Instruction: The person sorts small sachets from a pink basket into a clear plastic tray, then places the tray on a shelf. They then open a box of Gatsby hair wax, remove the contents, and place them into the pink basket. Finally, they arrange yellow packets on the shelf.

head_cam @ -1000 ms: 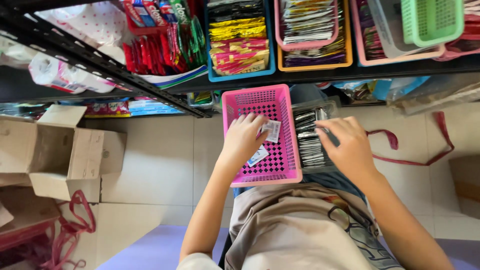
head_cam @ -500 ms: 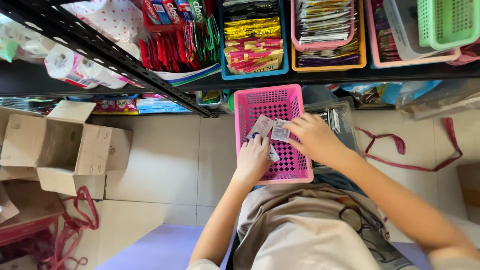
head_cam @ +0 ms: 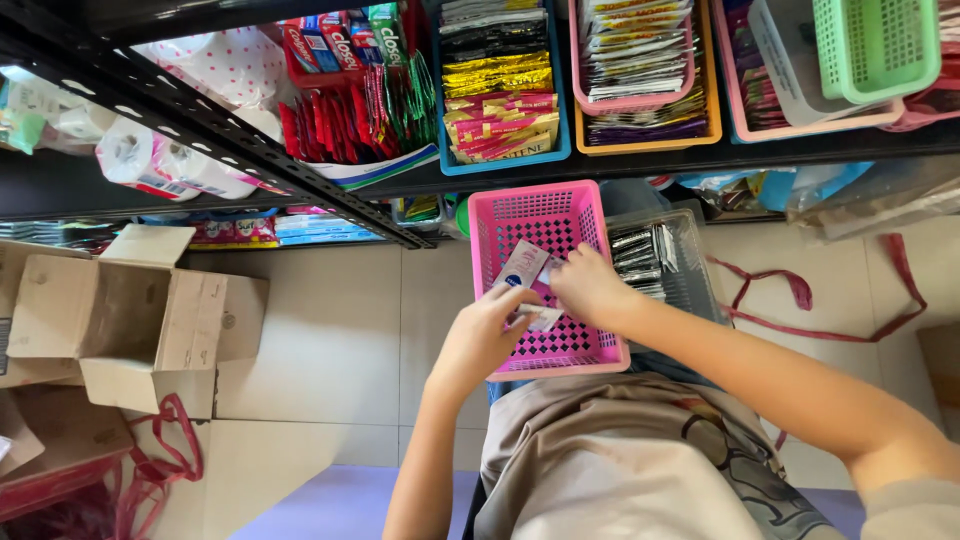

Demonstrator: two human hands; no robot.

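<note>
Pink plastic basket (head_cam: 560, 225) with perforated walls sits on the person's lap, just in front of a dark metal shelf (head_cam: 640, 160) stocked with sachets in coloured baskets. Both hands reach into it. The right hand (head_cam: 590, 285) pinches a small white-and-pink sachet (head_cam: 522, 268) in a narrow grip, holding it tilted above the basket floor. The left hand (head_cam: 485, 335) rests on the near part of the basket, fingers curled over another small sachet (head_cam: 545, 318); whether its grip truly clamps it I cannot tell. A clear tray of dark sachets (head_cam: 655, 260) lies just beside the basket on its right, and an open cardboard box (head_cam: 130, 320) stands well apart on the tiled floor (head_cam: 330, 330).
</note>
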